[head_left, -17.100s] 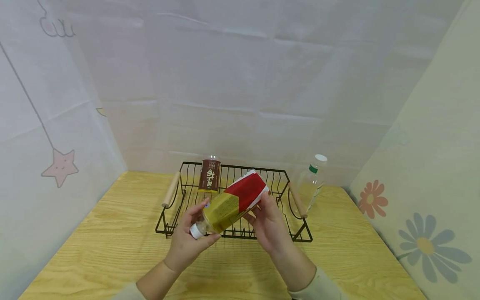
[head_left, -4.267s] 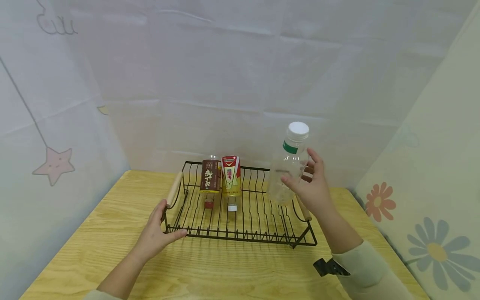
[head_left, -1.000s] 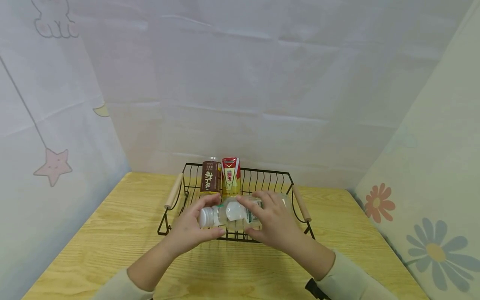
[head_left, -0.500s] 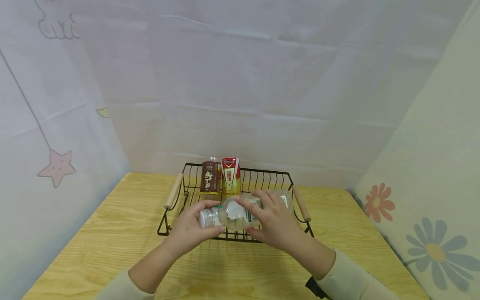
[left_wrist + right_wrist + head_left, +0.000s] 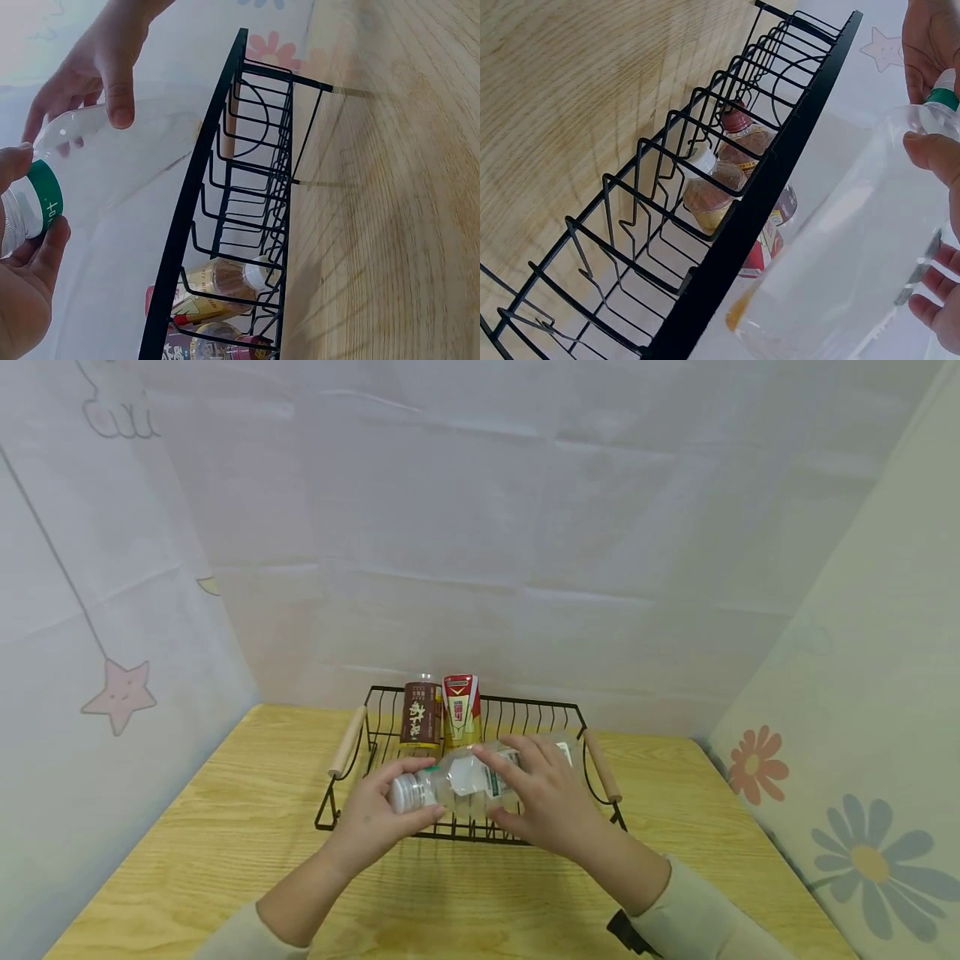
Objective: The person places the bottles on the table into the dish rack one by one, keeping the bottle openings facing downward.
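A clear plastic bottle with a white cap and green neck band lies nearly level in both hands, above the black wire rack. My left hand pinches its neck just below the cap, thumb on the near side. Around the body curls my right hand, fingers over the top and thumb beneath. In the left wrist view the bottle is apart from the rack's rim. Inside the rack, a brown-labelled bottle and a red-and-yellow bottle lie side by side, caps towards me.
Wooden handles flank the rack, one on the left and another on the right. It stands on a wood-grain table. Pale printed cloth hangs behind and on both sides.
Earlier, the red-and-yellow bottle went from my hands into the rack. The clear bottle was then lifted from the table's right and tipped sideways; lately its cap end shifts slightly left.
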`<act>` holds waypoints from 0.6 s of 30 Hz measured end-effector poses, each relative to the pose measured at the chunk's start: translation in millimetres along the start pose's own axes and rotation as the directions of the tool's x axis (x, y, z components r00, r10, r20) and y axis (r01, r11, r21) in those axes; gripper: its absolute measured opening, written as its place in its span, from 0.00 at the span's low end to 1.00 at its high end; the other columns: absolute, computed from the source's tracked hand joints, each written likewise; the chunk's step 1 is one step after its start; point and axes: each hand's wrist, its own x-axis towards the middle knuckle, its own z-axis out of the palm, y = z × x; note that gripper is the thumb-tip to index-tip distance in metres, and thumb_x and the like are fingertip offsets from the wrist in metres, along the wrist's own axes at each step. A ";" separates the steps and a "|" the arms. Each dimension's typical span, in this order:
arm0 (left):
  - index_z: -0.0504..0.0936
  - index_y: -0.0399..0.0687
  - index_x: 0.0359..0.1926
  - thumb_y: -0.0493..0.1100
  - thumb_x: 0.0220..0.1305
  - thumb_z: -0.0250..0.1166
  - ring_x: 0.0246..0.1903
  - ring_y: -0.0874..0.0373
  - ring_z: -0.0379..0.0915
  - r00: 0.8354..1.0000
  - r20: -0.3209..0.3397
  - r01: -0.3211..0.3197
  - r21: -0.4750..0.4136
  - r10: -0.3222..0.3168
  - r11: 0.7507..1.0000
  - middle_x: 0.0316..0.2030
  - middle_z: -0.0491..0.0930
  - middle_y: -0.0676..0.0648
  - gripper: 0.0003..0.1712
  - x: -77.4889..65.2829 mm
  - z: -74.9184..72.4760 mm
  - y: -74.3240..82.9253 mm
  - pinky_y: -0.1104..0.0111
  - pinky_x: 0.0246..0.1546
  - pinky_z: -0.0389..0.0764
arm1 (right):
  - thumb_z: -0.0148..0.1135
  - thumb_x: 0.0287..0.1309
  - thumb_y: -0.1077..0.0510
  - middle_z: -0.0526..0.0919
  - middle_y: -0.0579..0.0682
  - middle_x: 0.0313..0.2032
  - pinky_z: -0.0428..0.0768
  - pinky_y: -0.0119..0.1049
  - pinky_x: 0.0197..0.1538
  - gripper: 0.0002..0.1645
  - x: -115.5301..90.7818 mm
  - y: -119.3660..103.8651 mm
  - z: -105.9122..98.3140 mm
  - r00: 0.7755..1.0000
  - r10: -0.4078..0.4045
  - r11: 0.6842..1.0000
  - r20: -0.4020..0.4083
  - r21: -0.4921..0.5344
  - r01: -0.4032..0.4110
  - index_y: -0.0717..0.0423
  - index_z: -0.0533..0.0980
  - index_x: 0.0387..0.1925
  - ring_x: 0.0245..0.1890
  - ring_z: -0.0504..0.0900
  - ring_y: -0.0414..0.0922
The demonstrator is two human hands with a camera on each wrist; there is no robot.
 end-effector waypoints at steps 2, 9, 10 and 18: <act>0.79 0.48 0.57 0.38 0.48 0.77 0.39 0.51 0.80 1.000 -0.007 0.009 -0.024 -0.009 1.000 0.55 0.75 0.36 0.33 -0.3 -1.0 0.3 0.66 0.32 0.88 | 0.81 0.36 0.43 0.75 0.56 0.57 0.80 0.54 0.54 0.52 -1.1 1.2 0.3 0.999 0.007 1.000 -0.043 0.024 -0.006 0.43 0.68 0.66 0.56 0.73 0.54; 0.79 0.50 0.57 0.38 0.48 0.77 0.41 0.48 0.79 0.994 -0.083 0.065 -0.037 -0.068 0.997 0.56 0.73 0.35 0.33 -2.4 -4.1 -0.8 0.64 0.31 0.88 | 0.85 0.27 0.46 0.74 0.59 0.57 0.78 0.57 0.53 0.58 -3.9 8.1 0.8 0.981 0.053 0.992 -0.188 0.125 -0.030 0.52 0.67 0.64 0.56 0.73 0.57; 0.79 0.51 0.58 0.38 0.48 0.77 0.42 0.47 0.79 0.993 -0.097 0.069 -0.040 -0.073 0.997 0.56 0.73 0.34 0.33 -2.6 -5.0 -0.9 0.64 0.31 0.88 | 0.84 0.28 0.47 0.74 0.59 0.57 0.78 0.57 0.53 0.57 -4.4 8.6 0.4 0.979 0.070 0.989 -0.190 0.143 -0.043 0.52 0.67 0.64 0.56 0.73 0.57; 0.76 0.46 0.59 0.34 0.52 0.74 0.43 0.51 0.79 0.984 -0.156 0.057 -0.153 -0.081 0.987 0.55 0.74 0.32 0.32 -3.2 -9.2 -2.5 0.67 0.35 0.87 | 0.83 0.34 0.52 0.71 0.59 0.60 0.79 0.59 0.53 0.56 -11.3 5.6 -3.3 0.946 0.300 0.919 -0.124 0.306 -0.251 0.53 0.65 0.66 0.59 0.71 0.59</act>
